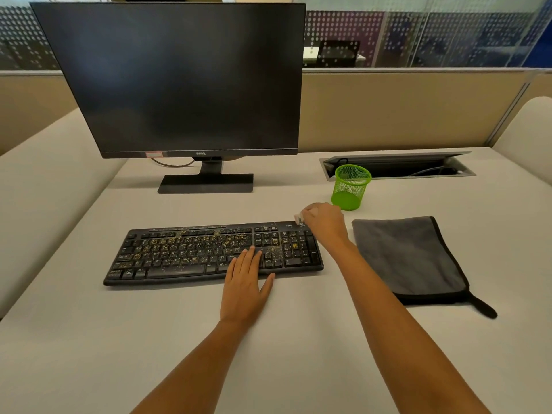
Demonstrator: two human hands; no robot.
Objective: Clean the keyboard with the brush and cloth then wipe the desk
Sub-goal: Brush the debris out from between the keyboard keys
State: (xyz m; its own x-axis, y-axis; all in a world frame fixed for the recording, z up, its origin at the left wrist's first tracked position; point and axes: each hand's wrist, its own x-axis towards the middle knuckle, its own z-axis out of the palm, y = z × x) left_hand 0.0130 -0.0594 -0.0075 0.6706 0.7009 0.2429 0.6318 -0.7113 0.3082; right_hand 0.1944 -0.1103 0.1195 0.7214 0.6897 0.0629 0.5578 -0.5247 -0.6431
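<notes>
A black keyboard (191, 252) lies on the pale desk (89, 339), its keys sprinkled with yellowish crumbs. My left hand (246, 282) rests flat on the keyboard's front edge, fingers straight over the keys. My right hand (324, 221) is at the keyboard's far right corner, fingers curled round a small whitish brush (298, 218) whose tip touches the top edge. Most of the brush is hidden in the hand. A folded grey cloth (409, 258) with black trim lies on the desk right of the keyboard.
A dark monitor (179, 82) on a black stand is behind the keyboard. A green mesh cup (351, 186) stands just beyond my right hand. An open cable tray (397, 167) is sunk in the desk at the back right, before a beige partition.
</notes>
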